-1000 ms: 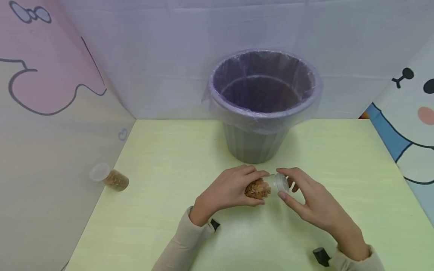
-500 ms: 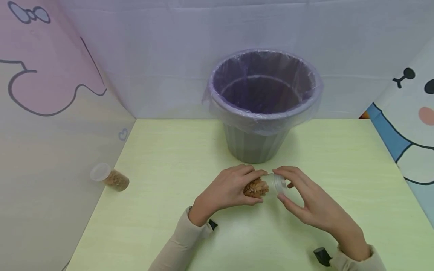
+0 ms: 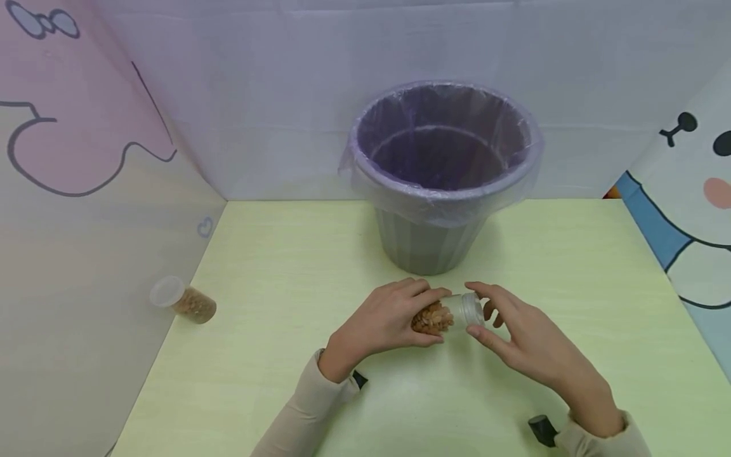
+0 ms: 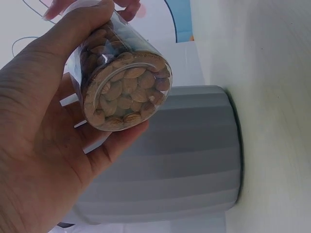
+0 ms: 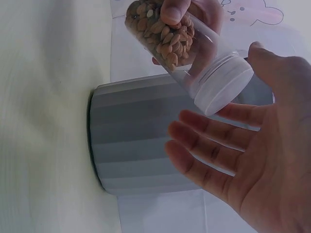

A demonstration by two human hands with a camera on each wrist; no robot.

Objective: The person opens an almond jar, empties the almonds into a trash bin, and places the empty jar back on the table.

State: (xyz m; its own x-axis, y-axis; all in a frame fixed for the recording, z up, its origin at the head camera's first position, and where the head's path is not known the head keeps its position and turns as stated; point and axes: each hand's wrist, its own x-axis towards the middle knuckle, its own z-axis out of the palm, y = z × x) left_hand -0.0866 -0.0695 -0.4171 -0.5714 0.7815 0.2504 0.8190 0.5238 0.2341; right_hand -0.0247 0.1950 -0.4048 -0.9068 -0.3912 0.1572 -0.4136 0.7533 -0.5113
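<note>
A clear plastic jar (image 3: 457, 310) partly filled with almonds (image 4: 127, 92) lies tilted in my left hand (image 3: 394, 317), whose thumb and fingers grip it around the base end. Its translucent screw lid (image 5: 223, 85) points to the right. My right hand (image 3: 528, 339) surrounds the lid with thumb and fingers spread. In the right wrist view the thumb tip is right at the lid's edge, and the other fingers (image 5: 209, 141) reach out loosely below it. From the left wrist view the jar's round bottom shows, packed with almonds.
Just behind the hands stands a grey bin (image 3: 432, 238) lined with a thin purple bag (image 3: 451, 193). A second lidded jar (image 3: 194, 304) with brown contents stands at the left edge of the pale yellow-green table (image 3: 274, 279). Printed sheets form walls around it.
Half a second ago my right fingers pinched the lid; now they have loosened and spread from it. The left hand still grips the jar, nearly unmoved.
</note>
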